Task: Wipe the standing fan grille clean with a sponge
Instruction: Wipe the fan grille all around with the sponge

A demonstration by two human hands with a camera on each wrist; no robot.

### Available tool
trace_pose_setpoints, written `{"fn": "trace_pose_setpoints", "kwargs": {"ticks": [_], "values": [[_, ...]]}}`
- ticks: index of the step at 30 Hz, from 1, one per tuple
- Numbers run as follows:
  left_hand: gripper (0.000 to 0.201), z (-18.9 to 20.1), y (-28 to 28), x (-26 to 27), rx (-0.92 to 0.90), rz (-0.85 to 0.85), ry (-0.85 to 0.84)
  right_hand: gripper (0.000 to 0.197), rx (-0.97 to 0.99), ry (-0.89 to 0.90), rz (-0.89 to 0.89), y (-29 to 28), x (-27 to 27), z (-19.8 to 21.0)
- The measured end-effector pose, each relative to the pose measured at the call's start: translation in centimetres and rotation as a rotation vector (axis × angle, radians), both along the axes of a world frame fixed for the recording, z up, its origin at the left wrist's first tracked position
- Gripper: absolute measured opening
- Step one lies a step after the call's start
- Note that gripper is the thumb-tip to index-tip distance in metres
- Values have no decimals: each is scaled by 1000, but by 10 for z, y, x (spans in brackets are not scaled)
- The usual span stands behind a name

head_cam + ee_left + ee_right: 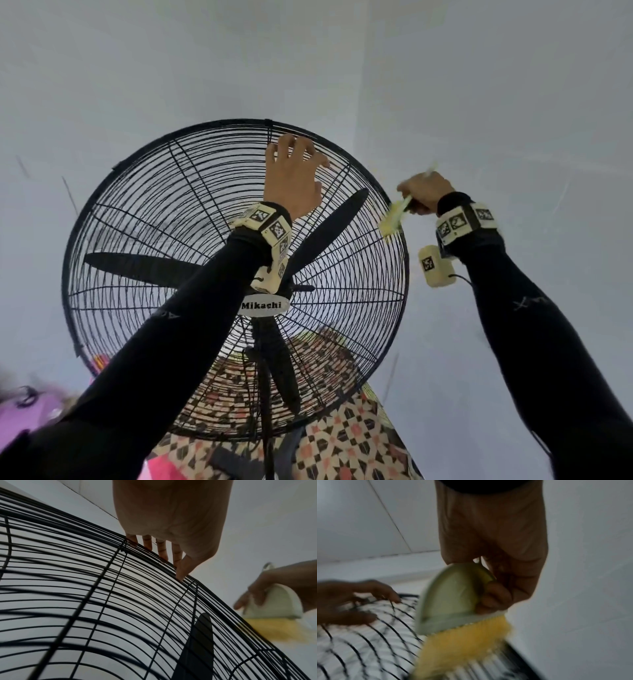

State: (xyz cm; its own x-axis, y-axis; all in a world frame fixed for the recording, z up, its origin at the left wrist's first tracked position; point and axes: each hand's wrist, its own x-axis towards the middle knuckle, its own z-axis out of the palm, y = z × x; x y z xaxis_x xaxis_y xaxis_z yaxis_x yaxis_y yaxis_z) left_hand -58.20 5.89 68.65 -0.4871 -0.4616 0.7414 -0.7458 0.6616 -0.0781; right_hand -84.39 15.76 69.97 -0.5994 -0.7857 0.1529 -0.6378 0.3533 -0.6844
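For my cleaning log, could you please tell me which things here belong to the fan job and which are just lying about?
In use:
- fan grille, steadied at its top by the left hand
- yellow-bristled brush (not a sponge), gripped by the right hand, bristles on the grille's edge

Lying about:
- patterned cloth behind the fan
- pink item, blurred

Behind everything it's just a plain pale wall point(171, 68) with a few thin scratch marks around 9 o'clock. Down at 6 o'clock there's a patterned cloth point(346, 442), brown, cream and red checks, and something pink point(20, 414) at 8 o'clock, blurry.
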Motion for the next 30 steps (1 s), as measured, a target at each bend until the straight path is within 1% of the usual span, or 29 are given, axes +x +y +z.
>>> {"fn": "trace_pose_setpoints", "kwargs": {"ticks": [1,2,4,5,6,8,11,12,14,15,16,17,18,20,21,23,25,27,29,30], "values": [[42,0,0,0,4,5,1,29,-102,-5,65,-3,9,6],[42,1,0,1,8,16,-3,27,-240,-118,151,-6,21,14],[42,2,-1,3,11,24,-14,27,-483,-484,311,-15,45,24],[41,2,-2,5,8,19,-7,23,-568,-615,329,-20,53,25],[40,2,-3,6,3,11,2,19,-619,-708,306,-23,58,23],[39,1,-4,9,-3,-4,16,16,-620,-817,238,-23,53,12],[39,0,-4,7,-1,-2,19,19,-520,-829,92,-10,17,-4],[38,0,-3,6,2,2,13,21,-439,-786,28,-4,5,-8],[38,0,-1,3,3,8,13,24,-189,-571,-55,6,-9,-13],[39,0,0,2,2,11,13,25,-118,-472,-63,7,-10,-14],[39,0,0,2,4,15,12,25,-127,-418,-54,6,-9,-12],[39,0,0,2,8,20,11,22,-197,-422,-32,2,-4,-8],[39,1,0,3,11,23,13,18,-298,-493,21,-2,3,-1],[39,1,0,5,8,15,21,10,-488,-726,201,-12,25,14],[40,0,0,5,1,9,24,12,-544,-802,262,-18,35,20],[41,0,1,6,-5,3,25,18,-594,-867,271,-29,50,24],[42,1,0,7,0,5,24,28,-594,-956,250,-33,50,20],[41,2,1,8,7,10,17,31,-563,-1054,241,-29,36,8],[41,1,1,7,5,17,8,32,-506,-1099,209,-18,11,-7],[41,0,2,7,2,19,7,32,-456,-1073,166,-11,-2,-14]]}}
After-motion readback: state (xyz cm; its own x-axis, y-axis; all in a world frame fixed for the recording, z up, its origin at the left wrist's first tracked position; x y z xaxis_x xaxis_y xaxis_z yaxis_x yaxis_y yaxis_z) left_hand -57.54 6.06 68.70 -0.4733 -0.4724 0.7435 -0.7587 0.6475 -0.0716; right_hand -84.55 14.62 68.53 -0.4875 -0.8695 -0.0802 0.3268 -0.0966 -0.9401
